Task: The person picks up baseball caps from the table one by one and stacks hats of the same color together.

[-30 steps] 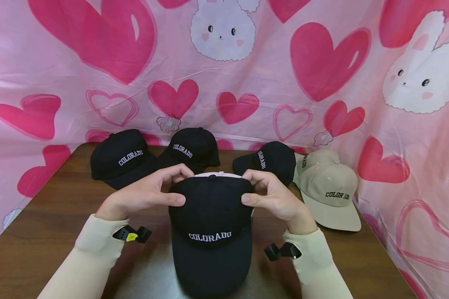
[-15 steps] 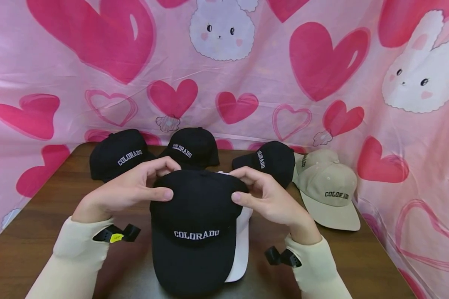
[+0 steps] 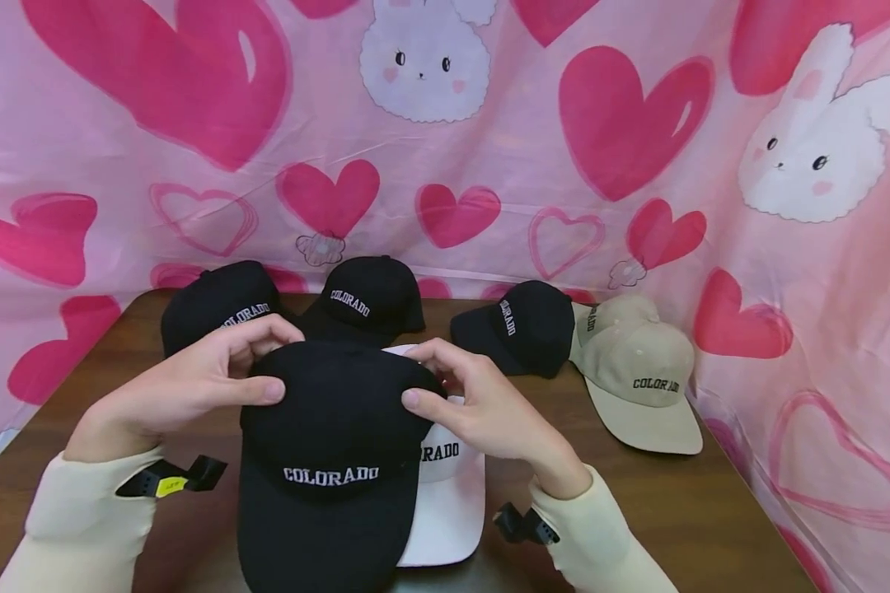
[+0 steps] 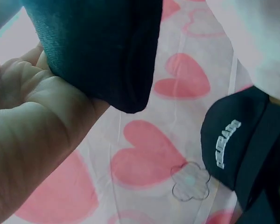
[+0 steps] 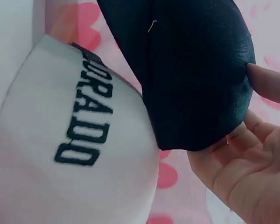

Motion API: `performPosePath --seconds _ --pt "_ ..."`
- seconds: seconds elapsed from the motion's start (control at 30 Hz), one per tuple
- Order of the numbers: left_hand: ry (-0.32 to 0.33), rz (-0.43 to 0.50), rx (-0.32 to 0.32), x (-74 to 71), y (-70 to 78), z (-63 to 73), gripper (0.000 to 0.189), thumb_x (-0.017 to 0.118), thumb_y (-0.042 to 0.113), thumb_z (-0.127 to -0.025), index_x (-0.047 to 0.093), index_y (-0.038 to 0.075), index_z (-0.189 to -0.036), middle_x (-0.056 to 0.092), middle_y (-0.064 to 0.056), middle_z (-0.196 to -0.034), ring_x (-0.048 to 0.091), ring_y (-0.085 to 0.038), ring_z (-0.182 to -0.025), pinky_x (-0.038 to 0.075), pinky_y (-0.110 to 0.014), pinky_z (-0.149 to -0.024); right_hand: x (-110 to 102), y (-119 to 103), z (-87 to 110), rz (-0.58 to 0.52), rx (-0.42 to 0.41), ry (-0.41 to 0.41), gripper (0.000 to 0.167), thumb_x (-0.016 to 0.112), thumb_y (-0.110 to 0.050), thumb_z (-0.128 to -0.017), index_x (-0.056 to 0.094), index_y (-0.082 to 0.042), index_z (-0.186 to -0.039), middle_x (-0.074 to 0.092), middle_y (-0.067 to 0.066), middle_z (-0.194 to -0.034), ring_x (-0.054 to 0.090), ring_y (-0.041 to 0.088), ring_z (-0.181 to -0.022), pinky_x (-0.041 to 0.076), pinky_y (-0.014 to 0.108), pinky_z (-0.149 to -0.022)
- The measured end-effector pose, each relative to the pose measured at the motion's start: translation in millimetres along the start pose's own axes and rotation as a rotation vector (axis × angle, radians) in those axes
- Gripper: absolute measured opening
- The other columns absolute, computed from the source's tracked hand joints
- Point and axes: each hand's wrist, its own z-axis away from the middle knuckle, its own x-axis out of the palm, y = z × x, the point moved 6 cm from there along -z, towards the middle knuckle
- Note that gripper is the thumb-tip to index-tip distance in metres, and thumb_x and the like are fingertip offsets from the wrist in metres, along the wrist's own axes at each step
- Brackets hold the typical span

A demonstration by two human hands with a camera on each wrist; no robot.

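A black baseball cap (image 3: 326,420) lettered COLORADO in white is held up by both hands, brim toward me. My left hand (image 3: 193,379) pinches the left side of its crown, thumb in front and fingers behind. At the right side of the crown, my right hand (image 3: 482,403) grips it the same way. Behind the black cap stands a white cap (image 3: 448,511) with black lettering, partly covered by it. The right wrist view shows the white cap's crown (image 5: 116,182) beside the black cap (image 5: 196,84). In the left wrist view the black cap (image 4: 98,46) overlaps my fingers.
Two black caps, one at the back left (image 3: 218,301) and another (image 3: 374,296) beside it, lie on the brown table (image 3: 601,511). Farther right sit a third black cap (image 3: 534,325) and beige caps (image 3: 638,362). A pink heart-patterned cloth (image 3: 519,165) hangs behind.
Both hands have moved left with the black cap, uncovering the white cap behind it, which was almost hidden. The head view has turned slightly to the right.
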Motion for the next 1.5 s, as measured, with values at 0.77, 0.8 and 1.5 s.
performPosePath --seconds 0.77,0.8,1.5 --pt "0.025 -0.032 -0.151 -106.1 -37.0 46.1 0.044 0.047 -0.01 -0.105 0.049 0.014 -0.143 0.072 -0.009 -0.126 0.075 -0.032 -0.104 0.062 -0.036 -0.09 53 -11 -108.7 0.237 0.092 -0.192 0.034 0.069 -0.025 -0.105 0.057 -0.012 -0.133 0.069 0.001 -0.109 0.064 0.011 -0.093 0.053 0.02 -0.086" --pt "0.018 -0.028 -0.17 -107.8 -41.5 47.8 0.043 0.047 -0.009 -0.106 0.049 0.014 -0.142 0.072 -0.009 -0.126 0.075 -0.033 -0.105 0.062 -0.036 -0.091 57 -8 -111.3 0.25 0.111 -0.202 0.034 0.067 -0.025 -0.105 0.057 -0.011 -0.134 0.069 0.002 -0.113 0.064 0.011 -0.097 0.053 0.02 -0.088" --pt "-0.249 0.312 -0.339 -110.0 -123.2 80.5 0.048 0.033 -0.003 -0.11 0.043 0.022 -0.149 0.063 -0.011 -0.142 0.065 -0.035 -0.126 0.055 -0.047 -0.106 133 23 -118.2 0.449 0.403 -0.337 0.045 0.06 -0.03 -0.109 0.051 -0.009 -0.147 0.068 0.004 -0.127 0.063 0.011 -0.099 0.052 0.02 -0.078"
